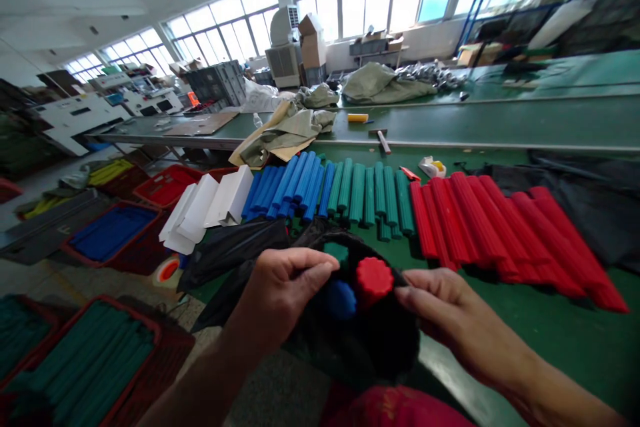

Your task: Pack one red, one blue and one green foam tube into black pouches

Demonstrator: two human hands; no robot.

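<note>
Between my two hands a black bag [395, 347] hangs with its mouth spread wide. Inside it stand a red ribbed tube [374, 280], a blue tube [341, 300] and a green tube [336, 253], seen from their ends. My left hand [285, 287] pinches the bag's rim beside the green tube; whether its fingertips also touch that tube I cannot tell. On the opposite side, my right hand [440, 300] grips the rim between thumb and fingers, close to the red tube. The lower part of the bag is dark and hidden.
Rows of blue tubes [290, 183], green tubes [370, 190] and red tubes [490, 227] lie on the green table [540, 347]. White boxes [230, 195] and flat black bags [235, 247] lie at the left. Crates [113, 230] stand on the floor. A hammer [383, 141] lies farther back.
</note>
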